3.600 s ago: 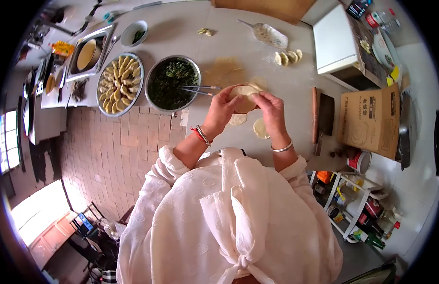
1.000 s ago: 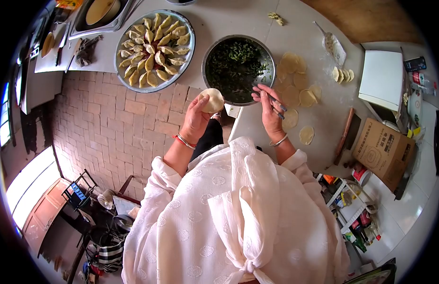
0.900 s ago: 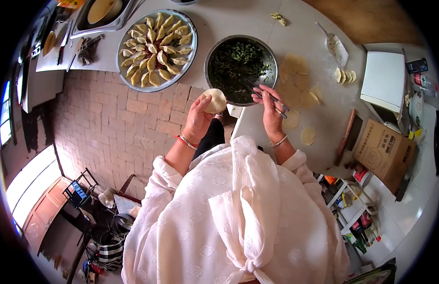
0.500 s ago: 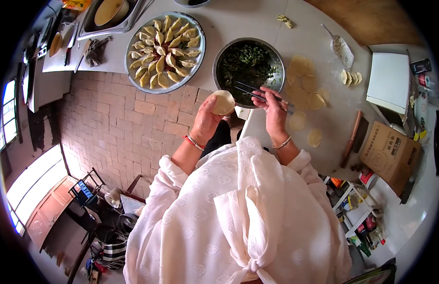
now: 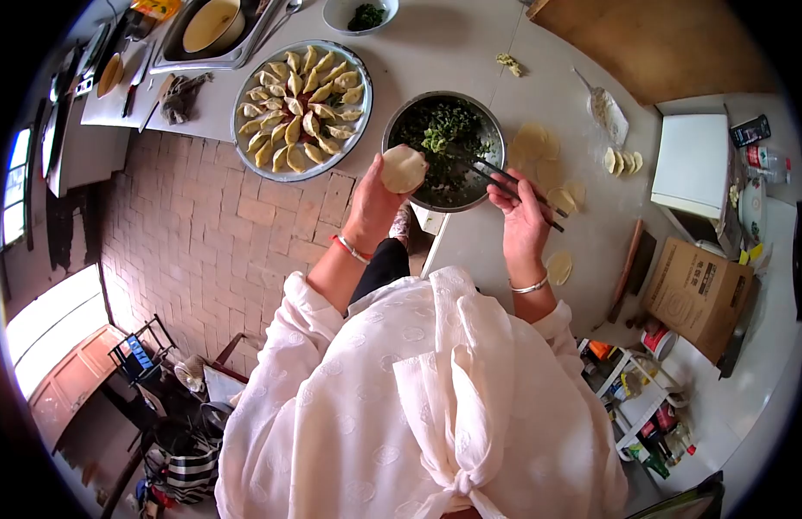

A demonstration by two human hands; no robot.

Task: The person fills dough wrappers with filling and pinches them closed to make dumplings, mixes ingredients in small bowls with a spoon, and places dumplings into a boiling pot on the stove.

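brick floor [image 5: 211, 208] opens beyond the near edge of the table [image 5: 479, 255], with room left of the hands. along that edge sit a round plate [image 5: 367, 117] of dumplings [image 5: 311, 125] and, to its right, the steel mixing bowl [image 5: 494, 130]. the left hand [image 5: 373, 203] is pinched on a round dough wrapper [image 5: 404, 169], held at its fingertips before the bowl's left rim, some fingers hidden behind; the right hand [image 5: 524, 221] is closed round dark chopsticks [image 5: 558, 210], tips lost among chopped green filling [image 5: 461, 121].
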